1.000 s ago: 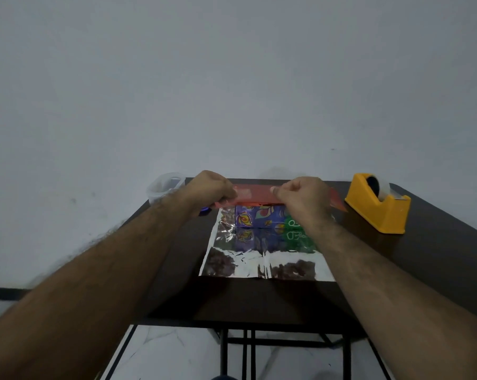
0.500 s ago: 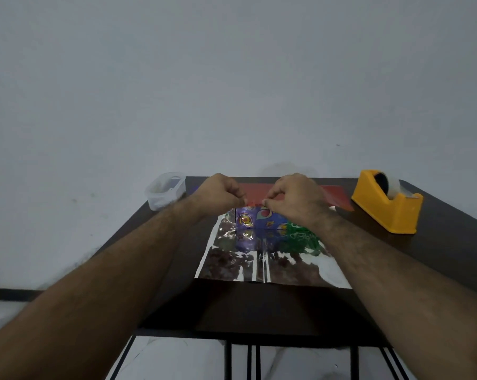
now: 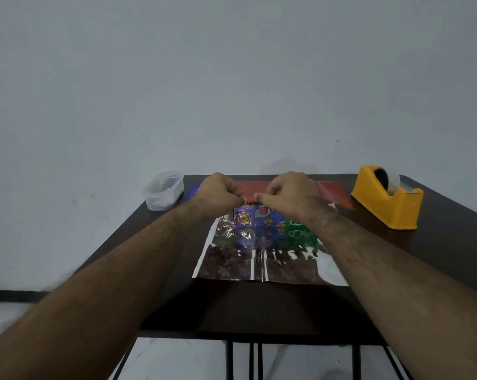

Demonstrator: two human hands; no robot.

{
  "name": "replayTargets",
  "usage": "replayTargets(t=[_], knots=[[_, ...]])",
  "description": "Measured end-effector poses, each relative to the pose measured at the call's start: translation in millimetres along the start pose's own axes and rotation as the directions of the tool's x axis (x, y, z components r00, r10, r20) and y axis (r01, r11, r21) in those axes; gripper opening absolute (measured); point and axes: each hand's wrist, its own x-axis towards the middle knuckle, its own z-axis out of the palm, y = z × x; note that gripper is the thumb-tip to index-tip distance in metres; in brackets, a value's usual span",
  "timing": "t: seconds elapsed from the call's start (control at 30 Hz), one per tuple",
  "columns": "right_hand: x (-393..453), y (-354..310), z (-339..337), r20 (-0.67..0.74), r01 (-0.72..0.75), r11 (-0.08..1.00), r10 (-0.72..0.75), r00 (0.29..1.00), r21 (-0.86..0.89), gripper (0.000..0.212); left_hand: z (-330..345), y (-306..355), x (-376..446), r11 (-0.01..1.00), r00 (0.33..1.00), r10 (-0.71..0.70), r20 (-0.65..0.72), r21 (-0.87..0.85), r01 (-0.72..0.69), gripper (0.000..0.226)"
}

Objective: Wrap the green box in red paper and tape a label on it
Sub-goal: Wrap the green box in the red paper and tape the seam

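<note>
Counting what is showing on the one dark table [image 3: 437, 259]

Two hands are showing, the left hand [image 3: 218, 192] and the right hand [image 3: 288, 192], at centre frame; one sheet of red paper [image 3: 330, 192] is lying right of centre; one patterned box [image 3: 262, 218] is sitting at centre; one yellow tape dispenser [image 3: 386, 200] is standing at the right; one clear plastic tub [image 3: 163, 190] is sitting at the left.

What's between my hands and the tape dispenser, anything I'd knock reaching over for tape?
Nothing visible stands in the way. The yellow tape dispenser sits at the table's far right, and between it and the right hand lies only the flat far end of the red paper. The plastic container is off to the left, beyond the left hand.
</note>
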Motion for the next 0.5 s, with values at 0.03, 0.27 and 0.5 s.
replayTargets(t=[0.03, 0.27, 0.5], knots=[[1.8, -0.2, 0.3, 0.010, -0.008, 1.000, 0.008, 1.000, -0.009, 0.034, 0.2, 0.8, -0.2, 1.000, 1.000, -0.006, -0.004, -0.001, 0.006, 0.033], [9.3, -4.8, -2.7, 0.079, -0.145, 0.989, 0.142, 0.987, 0.039, 0.021, 3.1, 12.2, -3.0, 0.995, 0.991, -0.098, -0.091, 0.025, 0.100, 0.033], [20.9, -18.4, -8.6, 0.172, -0.276, 0.961, 0.275, 0.946, -0.018, 0.019, 4.8, 29.1, -3.1, 0.966, 0.964, -0.208, -0.164, 0.120, 0.229, 0.033]])
